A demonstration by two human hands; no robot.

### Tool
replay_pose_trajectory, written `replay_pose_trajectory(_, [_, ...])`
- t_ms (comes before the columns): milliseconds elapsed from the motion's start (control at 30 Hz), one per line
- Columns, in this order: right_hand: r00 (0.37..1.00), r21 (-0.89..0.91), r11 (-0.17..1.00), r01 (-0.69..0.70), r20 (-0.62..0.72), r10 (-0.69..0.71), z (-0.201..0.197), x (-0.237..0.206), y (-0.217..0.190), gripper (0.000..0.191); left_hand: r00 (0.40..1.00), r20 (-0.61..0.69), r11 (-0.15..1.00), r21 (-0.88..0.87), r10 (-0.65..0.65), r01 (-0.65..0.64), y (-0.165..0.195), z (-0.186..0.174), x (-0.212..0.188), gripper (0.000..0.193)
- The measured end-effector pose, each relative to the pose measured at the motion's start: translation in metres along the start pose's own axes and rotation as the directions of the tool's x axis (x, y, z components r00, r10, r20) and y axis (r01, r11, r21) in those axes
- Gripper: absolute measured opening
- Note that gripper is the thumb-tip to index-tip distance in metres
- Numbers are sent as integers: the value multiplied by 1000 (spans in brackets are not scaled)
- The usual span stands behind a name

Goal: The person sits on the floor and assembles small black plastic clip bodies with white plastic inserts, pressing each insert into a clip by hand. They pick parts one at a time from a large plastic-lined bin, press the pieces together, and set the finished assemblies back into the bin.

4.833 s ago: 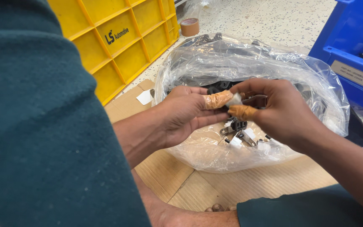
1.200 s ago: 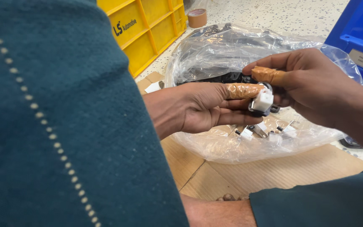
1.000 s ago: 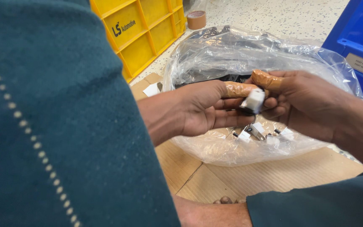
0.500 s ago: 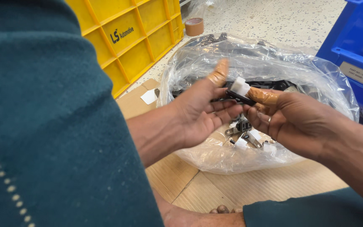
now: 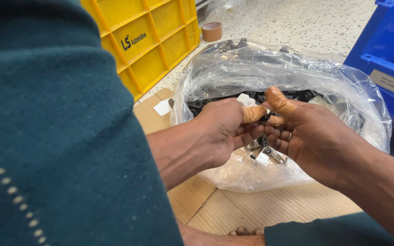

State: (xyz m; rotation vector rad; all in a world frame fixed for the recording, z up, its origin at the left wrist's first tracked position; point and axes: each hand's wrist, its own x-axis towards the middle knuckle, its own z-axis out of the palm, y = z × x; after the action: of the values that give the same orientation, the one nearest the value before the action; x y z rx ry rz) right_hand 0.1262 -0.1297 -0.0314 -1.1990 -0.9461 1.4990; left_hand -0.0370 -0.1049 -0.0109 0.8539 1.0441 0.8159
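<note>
Half a second ago my left hand (image 5: 226, 130) was spread palm-up with the thumb raised; now I see it curled over, pinching the small white connector (image 5: 246, 100) at its taped fingertips. That suggests the part has gone from being shown to being worked. My right hand (image 5: 308, 136) has closed in from the right, taped thumb up, fingertips pressed against the same piece (the black wire under it is mostly hidden). Both hands hover over the clear plastic bag (image 5: 343, 98), near its middle.

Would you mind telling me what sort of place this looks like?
Probably a factory or parts-sorting floor: a yellow plastic crate, a blue plastic storage bin and a clear plastic bag of small connectors stand on speckled flooring.
</note>
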Motion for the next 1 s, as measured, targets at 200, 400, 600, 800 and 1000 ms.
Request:
replay_pose_trajectory(200, [984,-205,974,91,-135,-120,1,-3,-2,25,989,111,979,170,95,-114,1,2,2,20])
replay_pose_trajectory(400, [983,-189,971,148,-83,-166,-7,-5,-14,31,971,204,972,171,124,-160,7,5,4,21])
replay_pose_trajectory(600, [992,-210,970,118,-20,-125,-7,-4,-15,31,967,241,964,224,85,-140,3,2,-6,16])
replay_pose_trajectory(800, [981,-128,978,162,124,-146,-9,-4,-15,41,961,256,958,233,103,-165,4,3,-7,18])
replay_pose_trajectory(1000, [988,-159,976,152,36,-148,-8,0,-14,39,954,276,942,271,120,-197,4,2,-7,20])
